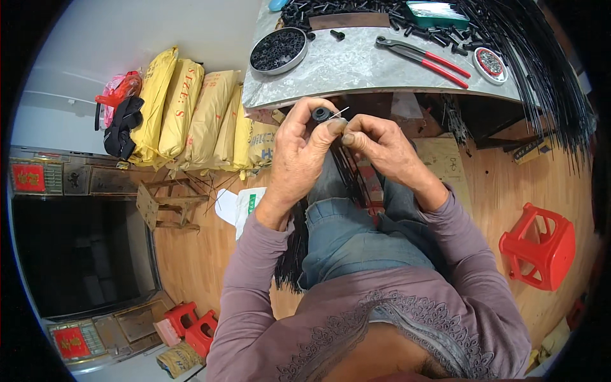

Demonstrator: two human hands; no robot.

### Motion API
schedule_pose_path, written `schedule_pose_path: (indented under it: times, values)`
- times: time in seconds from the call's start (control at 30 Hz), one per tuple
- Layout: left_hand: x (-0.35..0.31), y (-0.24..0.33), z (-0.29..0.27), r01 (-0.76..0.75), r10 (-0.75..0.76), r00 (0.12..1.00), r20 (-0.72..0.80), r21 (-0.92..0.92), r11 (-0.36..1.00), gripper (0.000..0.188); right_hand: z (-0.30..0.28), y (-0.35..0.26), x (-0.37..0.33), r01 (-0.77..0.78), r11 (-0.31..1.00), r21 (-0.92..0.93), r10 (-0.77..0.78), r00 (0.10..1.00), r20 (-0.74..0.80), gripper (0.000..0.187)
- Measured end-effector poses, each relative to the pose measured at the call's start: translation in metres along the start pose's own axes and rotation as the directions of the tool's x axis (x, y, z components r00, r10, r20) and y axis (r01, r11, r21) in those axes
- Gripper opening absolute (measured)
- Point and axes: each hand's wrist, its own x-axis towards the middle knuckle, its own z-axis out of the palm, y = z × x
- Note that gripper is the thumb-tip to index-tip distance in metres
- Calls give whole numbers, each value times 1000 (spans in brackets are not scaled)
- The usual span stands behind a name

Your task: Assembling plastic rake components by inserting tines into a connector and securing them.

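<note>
Just in front of the table's near edge, my left hand (294,153) is closed round a small black round plastic part (321,114) with a hole in its end. A thin whitish pin or wire (341,112) slants up to the right beside that part. My right hand (388,151) meets the left thumb, its thumb and forefinger pinched together. What those fingertips hold is too small to make out. Long thin black rods (349,175) hang below the hands, over my lap; their upper ends are hidden by the fingers.
On the grey table (337,70) are a round dish of black rings (278,51), red-handled pincers (423,60), a dish of small metal pieces (490,65) and heaped black parts. Black rods (547,76) overhang its right end. Yellow sacks (184,108), a wooden stool (168,204) and a red stool (541,247) stand around.
</note>
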Motion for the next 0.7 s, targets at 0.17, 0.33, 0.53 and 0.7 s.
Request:
schedule_pose_path:
  times: [0.17, 0.33, 0.53, 0.7]
  values:
    - [3, 8, -11, 97, -68, 972, 224, -121, 988, 25, 3, -14, -9, -38, 996, -81, 41, 999, 33, 21]
    - [3, -12, -10, 15, 52, 961, 271, -240, 971, 33, 9, -13, -12, -16, 995, -94, 17, 1000, 9, 19]
    - [-3, -21, 5, 12, -1, 1000, 22, -553, 833, 42, -5, -39, -2, 221, 866, -448, -334, 923, -189, 11]
    - [-7, -19, 24, 19, -109, 980, -169, -458, 889, 54, 8, -52, 20, 487, 425, -763, -780, 625, -36, 21]
